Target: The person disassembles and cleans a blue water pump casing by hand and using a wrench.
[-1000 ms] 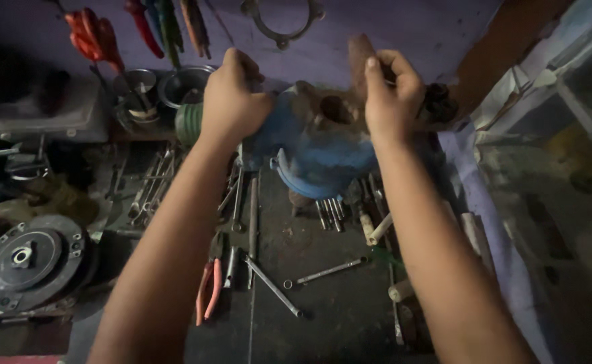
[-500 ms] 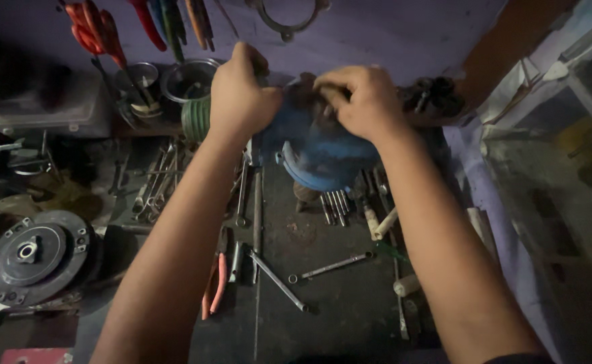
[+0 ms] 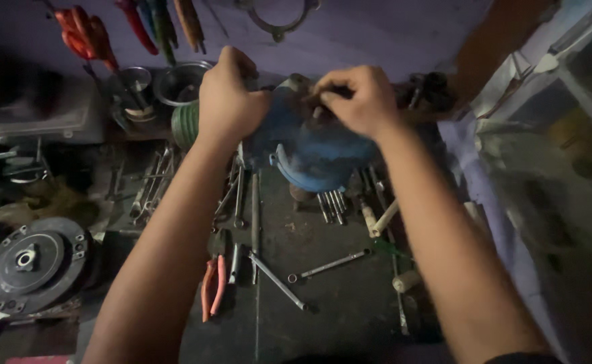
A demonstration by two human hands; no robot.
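Observation:
A blue bench vise (image 3: 309,152) stands at the back of a dark, oily workbench (image 3: 336,310). My left hand (image 3: 228,101) is closed on the vise's left top, next to a green coil-like part (image 3: 184,125). My right hand (image 3: 356,101) is pinched over the top of the vise, fingers curled around a small dark part that I cannot make out. Both forearms reach in from the bottom of the view.
Wrenches and spanners (image 3: 242,195) lie scattered below the vise, with orange-handled pliers (image 3: 213,286) near my left arm. A round black clutch disc (image 3: 36,263) sits at left. Metal cups (image 3: 174,81) and hanging red-handled tools (image 3: 83,34) are behind. A purple cloth (image 3: 491,195) drapes at right.
My right hand has moved left from the vise's right side onto its top and closed in a pinch. My left hand stays on the vise's left.

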